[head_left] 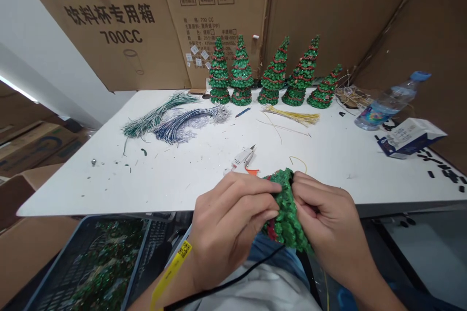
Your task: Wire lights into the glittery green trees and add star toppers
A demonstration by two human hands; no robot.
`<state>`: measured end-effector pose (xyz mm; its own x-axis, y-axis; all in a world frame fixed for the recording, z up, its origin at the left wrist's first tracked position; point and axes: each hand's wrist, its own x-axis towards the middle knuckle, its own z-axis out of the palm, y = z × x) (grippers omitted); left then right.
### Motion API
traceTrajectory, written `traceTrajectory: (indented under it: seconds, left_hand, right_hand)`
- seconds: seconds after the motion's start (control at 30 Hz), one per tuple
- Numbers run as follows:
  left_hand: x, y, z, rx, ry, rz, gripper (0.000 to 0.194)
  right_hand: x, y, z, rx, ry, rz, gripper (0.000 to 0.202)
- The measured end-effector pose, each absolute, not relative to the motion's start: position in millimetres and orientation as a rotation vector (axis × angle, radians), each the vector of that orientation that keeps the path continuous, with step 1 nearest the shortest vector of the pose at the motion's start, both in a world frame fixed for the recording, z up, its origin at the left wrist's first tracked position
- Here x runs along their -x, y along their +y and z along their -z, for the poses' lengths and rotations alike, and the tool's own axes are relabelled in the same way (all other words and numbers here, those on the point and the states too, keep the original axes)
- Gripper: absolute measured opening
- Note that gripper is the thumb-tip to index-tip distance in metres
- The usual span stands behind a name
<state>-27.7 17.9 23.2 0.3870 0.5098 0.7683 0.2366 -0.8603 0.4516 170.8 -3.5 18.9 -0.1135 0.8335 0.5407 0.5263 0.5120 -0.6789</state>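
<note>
In the head view, the left hand [233, 223] and the right hand [328, 223] hold a green tinsel piece [288, 218] with red trim between them, low in the frame, right of centre and in front of the near edge of the white surface [146, 184]. The left hand grasps it from the left, fingertips pressed to its side, probably to steady it. The right hand is curled tightly against the opposite side, its thumb bent in; what its fingers pinch is hidden. Held between both hands, the piece seems less likely to twist

Near the middle, a white tool [241, 156] with an orange part lies just beyond the hands, which probably makes it quick to pick up. Green wires [153, 119] and blue wires [189, 121] lie at the left, yellow wires [292, 114] right of centre; bundling by colour likely makes choosing easier. Five small trees [219, 70] stand upright in a row at the back, perhaps to leave the front free for handwork. A bottle [372, 115] leans at the right, beside a drink carton [410, 138]. At lower left, a crate [58, 265] contains more green tinsel, seemingly within reach
</note>
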Motion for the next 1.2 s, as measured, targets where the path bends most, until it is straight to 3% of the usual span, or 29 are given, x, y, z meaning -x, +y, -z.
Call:
traceTrajectory:
  seconds: [0.27,0.4,0.5,0.9,1.07,1.2]
  left_hand:
    - [26.4,15.6,-16.1,-2.172,0.715,-1.488,0.017]
    - [27.9,20.9,-9.0,-2.318,0.596,-1.416,0.071]
    - [26.9,25.5,-3.6,-2.406,0.498,-1.432,0.081]
    - [23.0,21.6,-0.6,-2.425,0.512,-1.545,0.075]
    - [20.3,19.0,-6.9,-2.492,0.57,-1.542,0.049]
    - [19.4,17.4,-10.5,-2.56,0.635,-1.573,0.04]
  right_hand:
    - [-170.4,-9.2,-19.7,1.121,-1.72,-0.519,0.041]
    - [-168.6,-11.0,-21.2,1.085,-1.709,-0.495,0.04]
    - [-167.8,-10.6,-21.6,1.096,-1.697,-0.515,0.041]
    - [-172.5,-8.3,-16.6,1.09,-1.764,-0.631,0.039]
    - [-176.8,-7.5,-16.5,1.081,-1.79,-0.706,0.037]
    - [-175.2,-5.0,-14.3,1.064,-1.767,-0.744,0.037]
